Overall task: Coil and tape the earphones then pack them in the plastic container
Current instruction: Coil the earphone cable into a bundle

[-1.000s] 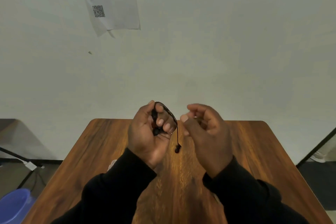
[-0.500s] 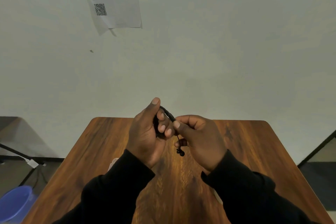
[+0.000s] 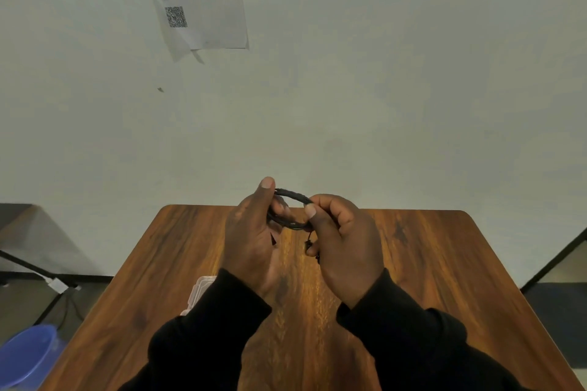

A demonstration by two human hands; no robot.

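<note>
The thin black corded earphones (image 3: 290, 209) are wound into a small loop, held above the far middle of the brown wooden surface (image 3: 444, 279). The left hand (image 3: 254, 238) and the right hand (image 3: 346, 241) each have fingers clamped on opposite sides of the loop, and one earbud dangles below. Coiling looks nearly finished; no tape is visible. The clear plastic container (image 3: 198, 290) lies near left, mostly hidden under the left sleeve, so taping and packing remain.

head view, downward, close over table (image 3: 444, 263)

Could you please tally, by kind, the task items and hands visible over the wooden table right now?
Hands: 2, left hand and right hand
Coiled earphones: 1, held by both
Plastic container: 1, mostly hidden under the left sleeve
Total: 4
</note>
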